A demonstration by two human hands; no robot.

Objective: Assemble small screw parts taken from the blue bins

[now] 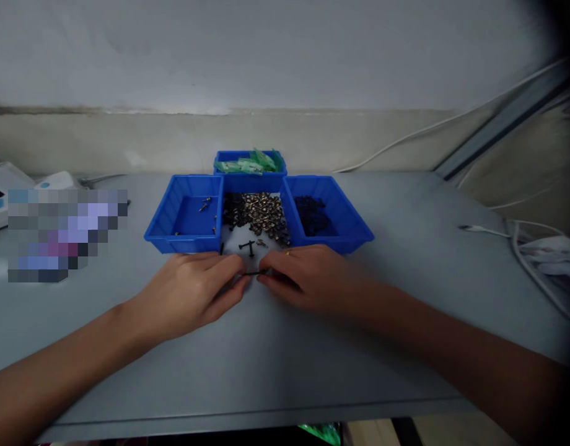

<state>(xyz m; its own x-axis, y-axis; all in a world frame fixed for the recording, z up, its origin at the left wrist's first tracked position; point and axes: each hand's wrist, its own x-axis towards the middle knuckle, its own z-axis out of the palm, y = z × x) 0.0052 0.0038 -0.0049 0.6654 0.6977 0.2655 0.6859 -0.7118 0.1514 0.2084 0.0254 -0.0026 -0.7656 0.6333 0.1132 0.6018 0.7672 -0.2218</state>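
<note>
My left hand (194,290) and my right hand (308,275) rest on the grey table (266,359), fingertips pinched together around a thin black screw (254,272) that spans between them. Just beyond the fingers lie a couple of loose black screws (248,246) on a white patch. Behind these is a pile of small brass and dark metal parts (259,214).
A blue bin (185,217) at the left holds a few screws. A blue bin (326,214) at the right holds dark parts. A rear blue bin (250,162) holds green plastic pieces. White cables (521,241) lie at the right, a white device (1,192) at the far left.
</note>
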